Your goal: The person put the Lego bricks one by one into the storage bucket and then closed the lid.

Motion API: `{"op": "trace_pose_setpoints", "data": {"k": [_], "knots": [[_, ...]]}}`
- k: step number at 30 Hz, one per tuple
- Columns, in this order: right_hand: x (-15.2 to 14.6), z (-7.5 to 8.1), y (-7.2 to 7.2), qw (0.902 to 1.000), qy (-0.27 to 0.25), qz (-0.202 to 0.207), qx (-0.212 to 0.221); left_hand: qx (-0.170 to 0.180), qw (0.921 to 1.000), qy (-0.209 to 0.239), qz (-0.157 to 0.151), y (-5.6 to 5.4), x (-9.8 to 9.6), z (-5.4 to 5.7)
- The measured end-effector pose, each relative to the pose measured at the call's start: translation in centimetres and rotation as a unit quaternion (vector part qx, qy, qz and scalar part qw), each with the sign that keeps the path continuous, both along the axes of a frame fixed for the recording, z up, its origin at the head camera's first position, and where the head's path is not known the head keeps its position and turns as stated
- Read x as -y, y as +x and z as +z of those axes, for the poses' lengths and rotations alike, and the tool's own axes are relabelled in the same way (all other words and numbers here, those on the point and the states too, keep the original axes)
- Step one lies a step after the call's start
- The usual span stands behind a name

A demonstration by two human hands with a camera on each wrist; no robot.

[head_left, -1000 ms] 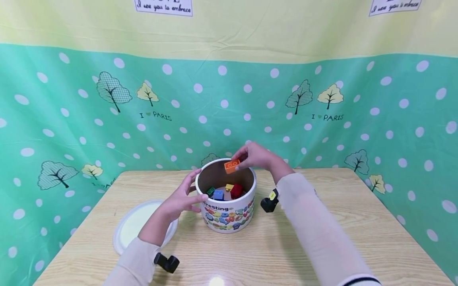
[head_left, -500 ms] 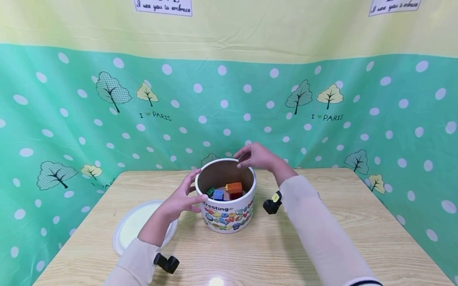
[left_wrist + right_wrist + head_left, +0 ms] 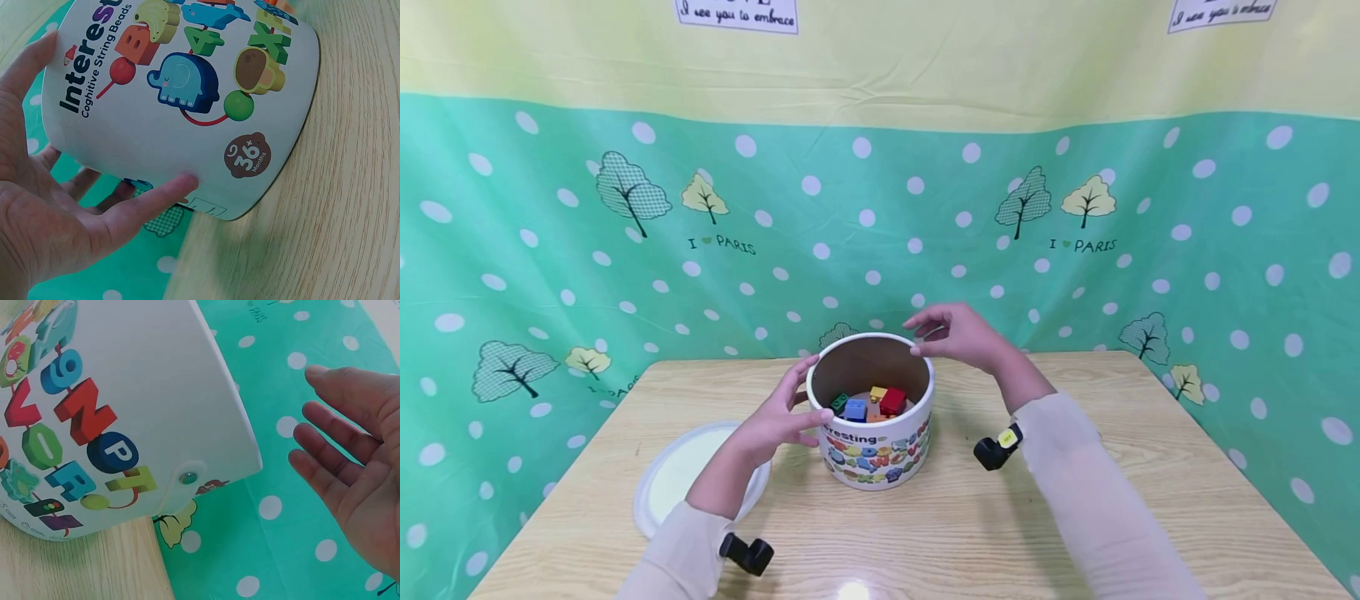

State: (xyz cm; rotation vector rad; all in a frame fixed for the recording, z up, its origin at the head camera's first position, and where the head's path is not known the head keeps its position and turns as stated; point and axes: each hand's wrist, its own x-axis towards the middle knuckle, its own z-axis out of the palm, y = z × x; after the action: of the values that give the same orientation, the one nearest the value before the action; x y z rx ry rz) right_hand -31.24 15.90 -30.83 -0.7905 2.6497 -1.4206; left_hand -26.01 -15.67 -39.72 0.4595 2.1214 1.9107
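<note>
A white round bucket [image 3: 835, 462] printed with colourful letters and animals stands on the table. My left hand [image 3: 782, 417] rests against its left side, fingers spread and fairly straight, thumb at the near rim. On the bucket floor lie a red toy brick [image 3: 892, 401], a blue one, a green brick [image 3: 839, 403] and a yellow brick [image 3: 877, 393]. Partly hidden by the near rim is an orange brick [image 3: 877, 418]. My right hand [image 3: 955, 337] hovers beside the right rim with nothing in its loosely bent fingers; the right wrist view shows its palm bare and apart from the bucket.
A round white lid [image 3: 670, 479] lies flat on the wooden table [image 3: 880, 550], left of the bucket and partly under the left forearm. Behind the table hangs a green and yellow dotted curtain [image 3: 865, 167].
My right hand has let go of the orange brick, which dropped into the bucket and now lies near the front wall. The hand has then drawn back to the right. The left hand stays in place.
</note>
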Motion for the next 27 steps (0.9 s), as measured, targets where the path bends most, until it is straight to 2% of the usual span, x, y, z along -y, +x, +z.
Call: {"op": "trace_pose_setpoints", "data": {"k": [5,10,16,21,27], "knots": [[-0.9,-0.2,0.8,0.9997,-0.021,0.011,-0.01,0.0,1.0,0.0,0.0,0.0,0.0,0.0],[-2.1,-0.6,1.5,0.9981,-0.04,0.007,-0.045,0.0,1.0,0.001,-0.002,0.0,0.0,-0.1],[-3.8,-1.4,2.3,0.997,-0.036,-0.02,-0.066,0.001,1.0,0.004,-0.001,0.0,0.0,0.0],[-5.1,-1.8,2.6,0.9956,-0.047,-0.049,-0.064,-0.001,1.0,0.003,-0.002,0.0,0.0,0.1],[-6.9,-2.4,2.8,0.9944,-0.048,-0.064,-0.069,0.002,1.0,0.004,-0.002,0.1,-0.1,0.1]]}}
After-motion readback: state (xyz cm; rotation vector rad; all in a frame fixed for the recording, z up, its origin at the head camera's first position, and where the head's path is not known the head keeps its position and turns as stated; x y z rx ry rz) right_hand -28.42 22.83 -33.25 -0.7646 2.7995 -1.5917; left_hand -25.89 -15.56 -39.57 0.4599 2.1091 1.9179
